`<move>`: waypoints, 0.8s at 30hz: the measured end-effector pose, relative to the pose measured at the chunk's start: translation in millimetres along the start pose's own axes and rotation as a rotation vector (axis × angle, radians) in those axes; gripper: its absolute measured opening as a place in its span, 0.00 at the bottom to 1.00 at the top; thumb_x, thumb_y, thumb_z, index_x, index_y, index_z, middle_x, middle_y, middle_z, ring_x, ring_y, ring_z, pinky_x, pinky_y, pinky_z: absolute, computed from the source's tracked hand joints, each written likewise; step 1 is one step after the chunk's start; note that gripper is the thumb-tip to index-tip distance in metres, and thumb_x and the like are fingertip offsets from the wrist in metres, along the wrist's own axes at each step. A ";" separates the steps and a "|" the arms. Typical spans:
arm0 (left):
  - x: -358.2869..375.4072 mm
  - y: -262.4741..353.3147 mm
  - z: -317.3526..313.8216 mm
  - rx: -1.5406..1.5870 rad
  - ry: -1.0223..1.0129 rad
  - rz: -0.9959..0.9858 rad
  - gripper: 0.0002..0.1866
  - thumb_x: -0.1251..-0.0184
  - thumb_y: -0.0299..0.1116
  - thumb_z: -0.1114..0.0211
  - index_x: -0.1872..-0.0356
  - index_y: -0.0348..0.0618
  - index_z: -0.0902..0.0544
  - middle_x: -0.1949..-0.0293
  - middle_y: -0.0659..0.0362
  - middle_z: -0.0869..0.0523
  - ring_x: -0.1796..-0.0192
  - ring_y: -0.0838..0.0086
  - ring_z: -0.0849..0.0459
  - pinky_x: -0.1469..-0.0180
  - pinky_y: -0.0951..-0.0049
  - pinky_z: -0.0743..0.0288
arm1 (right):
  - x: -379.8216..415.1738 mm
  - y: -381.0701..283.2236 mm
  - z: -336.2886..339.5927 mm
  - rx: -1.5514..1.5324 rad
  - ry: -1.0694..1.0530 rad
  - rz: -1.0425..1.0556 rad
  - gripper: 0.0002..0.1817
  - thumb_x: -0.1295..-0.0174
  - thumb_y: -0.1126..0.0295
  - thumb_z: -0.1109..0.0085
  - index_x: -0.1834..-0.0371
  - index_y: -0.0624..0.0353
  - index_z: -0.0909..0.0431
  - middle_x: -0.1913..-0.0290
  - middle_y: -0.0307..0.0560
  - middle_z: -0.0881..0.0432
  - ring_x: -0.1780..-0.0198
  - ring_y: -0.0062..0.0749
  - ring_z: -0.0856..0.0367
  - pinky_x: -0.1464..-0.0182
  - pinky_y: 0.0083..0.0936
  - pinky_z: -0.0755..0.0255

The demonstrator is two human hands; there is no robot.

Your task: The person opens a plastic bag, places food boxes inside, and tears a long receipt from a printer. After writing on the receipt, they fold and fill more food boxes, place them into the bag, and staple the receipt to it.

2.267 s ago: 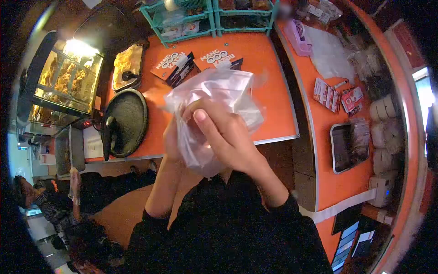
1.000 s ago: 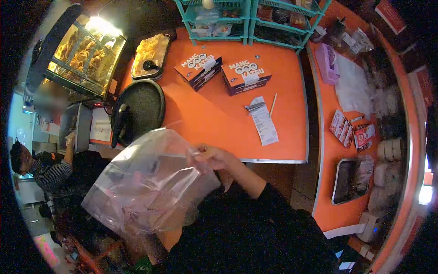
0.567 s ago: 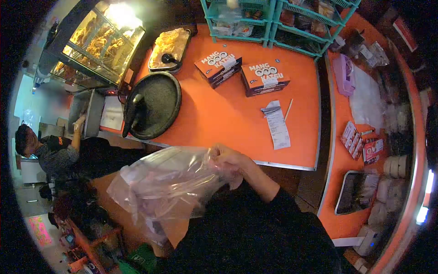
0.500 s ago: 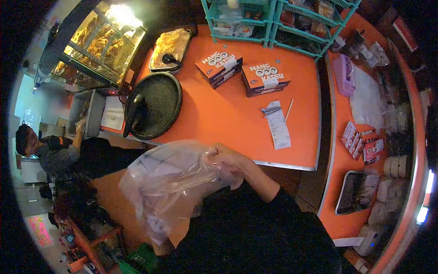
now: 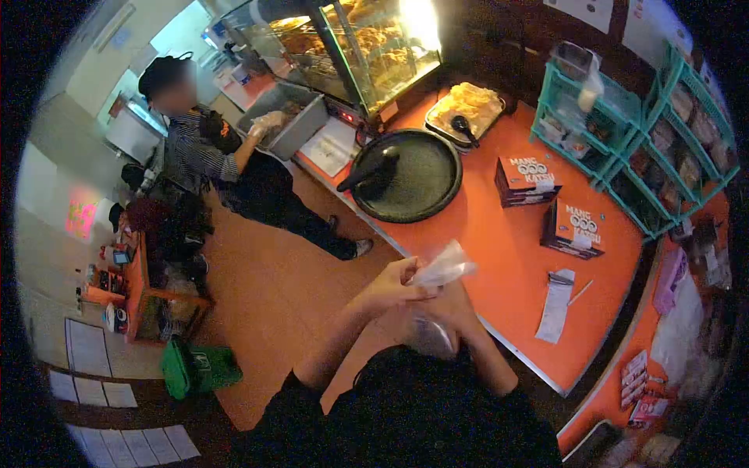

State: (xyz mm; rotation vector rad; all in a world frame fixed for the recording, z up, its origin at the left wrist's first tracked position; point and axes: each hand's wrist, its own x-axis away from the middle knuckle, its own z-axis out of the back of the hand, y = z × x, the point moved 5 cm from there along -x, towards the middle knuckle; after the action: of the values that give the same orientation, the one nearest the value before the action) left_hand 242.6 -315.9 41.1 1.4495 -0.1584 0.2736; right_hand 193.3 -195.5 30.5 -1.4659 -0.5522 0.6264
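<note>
A clear plastic bag [image 5: 446,265] is bunched up between my hands, in front of my chest. My left hand [image 5: 396,285] is closed around the gathered plastic, fingers curled. Just to its right, my right hand [image 5: 446,310] also grips the bag, its fingers partly hidden behind the plastic and the other hand. Part of the bag hangs below them near my dark top. Past my hands, on the orange counter [image 5: 484,257], two boxes stand side by side, the farther box [image 5: 524,183] and the nearer box [image 5: 576,230]. A printed receipt [image 5: 555,308] lies closer to me, beside a thin white stick [image 5: 580,292].
A round black stone slab [image 5: 421,183] and a tray of yellow food [image 5: 466,109] sit near a lit glass food warmer [image 5: 374,51]. Teal baskets [image 5: 616,132] stand at right. A co-worker [image 5: 226,148] works at a grey bin [image 5: 292,121]. A green bin [image 5: 199,368] is on the floor.
The bag, spread wide before, is now gathered small between both hands, which have come together. My view has turned left, showing more of the co-worker and the floor.
</note>
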 end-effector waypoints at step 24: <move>92.7 -196.9 96.8 -0.835 0.821 0.162 0.25 0.48 0.40 0.28 0.48 0.47 0.24 0.52 0.45 0.23 0.57 0.54 0.19 0.56 0.58 0.24 | -20.6 84.7 149.3 0.786 0.636 0.077 0.12 0.47 0.70 0.37 0.73 0.67 0.28 0.79 0.40 0.30 0.75 0.30 0.30 0.71 0.31 0.34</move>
State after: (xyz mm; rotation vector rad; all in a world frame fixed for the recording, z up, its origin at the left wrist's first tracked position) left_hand 392.0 -422.9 -110.4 0.4242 0.2619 0.8032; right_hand 71.7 -100.7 -47.7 -0.8525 0.2431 0.3356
